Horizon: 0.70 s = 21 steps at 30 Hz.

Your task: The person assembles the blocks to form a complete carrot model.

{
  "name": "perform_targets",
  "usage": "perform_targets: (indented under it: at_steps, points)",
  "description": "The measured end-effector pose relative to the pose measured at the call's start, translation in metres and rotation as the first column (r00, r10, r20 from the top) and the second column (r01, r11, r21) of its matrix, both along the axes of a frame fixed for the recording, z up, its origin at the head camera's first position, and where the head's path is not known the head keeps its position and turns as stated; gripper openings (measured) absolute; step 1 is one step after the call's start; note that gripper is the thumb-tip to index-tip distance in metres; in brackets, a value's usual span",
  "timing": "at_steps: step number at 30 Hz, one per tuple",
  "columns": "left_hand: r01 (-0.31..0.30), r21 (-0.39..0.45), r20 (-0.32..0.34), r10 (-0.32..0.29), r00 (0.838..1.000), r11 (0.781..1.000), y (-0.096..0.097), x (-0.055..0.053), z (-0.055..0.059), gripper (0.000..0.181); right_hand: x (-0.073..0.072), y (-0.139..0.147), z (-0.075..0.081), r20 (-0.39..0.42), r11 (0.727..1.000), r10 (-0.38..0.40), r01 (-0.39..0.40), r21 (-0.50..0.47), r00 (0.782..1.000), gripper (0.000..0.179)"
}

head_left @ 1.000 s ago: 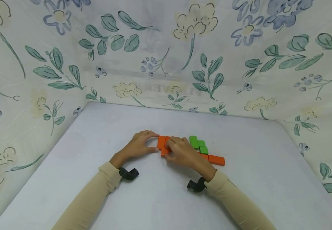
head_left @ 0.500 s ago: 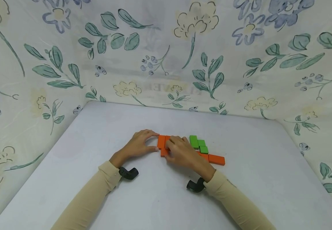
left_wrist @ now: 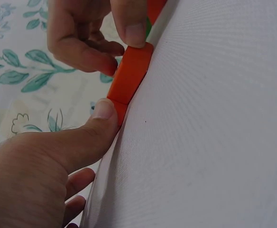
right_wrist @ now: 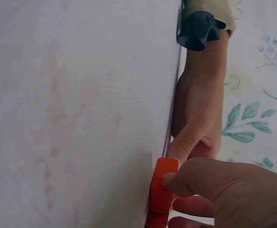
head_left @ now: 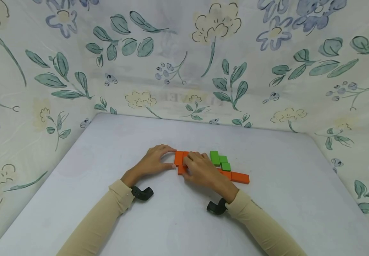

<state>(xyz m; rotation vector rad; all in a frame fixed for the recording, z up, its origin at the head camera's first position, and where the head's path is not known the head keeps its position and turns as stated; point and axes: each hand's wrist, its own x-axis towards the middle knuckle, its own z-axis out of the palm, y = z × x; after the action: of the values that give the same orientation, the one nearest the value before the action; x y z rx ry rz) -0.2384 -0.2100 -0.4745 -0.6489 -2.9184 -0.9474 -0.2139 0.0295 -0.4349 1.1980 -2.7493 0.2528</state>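
Note:
On the white table, several orange blocks lie together between the two hands. My left hand (head_left: 152,161) is at the left side, its index fingertip and thumb tip at the far and near ends of the leftmost upright orange block (head_left: 178,158). The left wrist view shows that thumb against the orange edge. My right hand (head_left: 201,170) pinches another orange block (left_wrist: 131,71) at the near side of the group. In the right wrist view its thumb presses the face of this orange block (right_wrist: 161,186). The right hand covers part of the group in the head view.
Several green blocks (head_left: 214,158) lie behind and right of the right hand. A row of orange blocks (head_left: 240,177) runs out to the right under the right wrist. Floral cloth (head_left: 184,64) surrounds the white table (head_left: 171,220). Each wrist wears a black device (head_left: 142,193).

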Motion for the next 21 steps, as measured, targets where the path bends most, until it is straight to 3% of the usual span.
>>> perform_targets:
  at_steps: [6, 14, 18, 21]
  points:
    - [-0.005, 0.005, 0.009, 0.005, 1.0, 1.0, 0.0, 0.001, 0.001, 0.062, 0.0, 0.009, 0.012, 0.074, 0.996, -0.006, 0.013, -0.084, 0.997, 0.028]
    - [-0.01, -0.024, 0.009, 0.01, 1.0, 1.0, 0.004, 0.0, 0.002, 0.062, -0.001, 0.072, 0.047, 0.205, 0.959, -0.083, 0.134, -0.249, 0.975, 0.016]
    - [-0.008, -0.02, 0.004, 0.008, 1.0, 1.0, 0.002, -0.001, 0.001, 0.061, 0.0, 0.108, 0.042, 0.255, 0.954, -0.12, 0.183, -0.239, 0.959, 0.012]
    - [-0.008, -0.018, 0.005, 0.008, 1.0, 1.0, 0.002, -0.001, -0.001, 0.061, 0.001, 0.129, 0.032, 0.285, 0.967, -0.088, 0.151, -0.204, 0.954, 0.014]
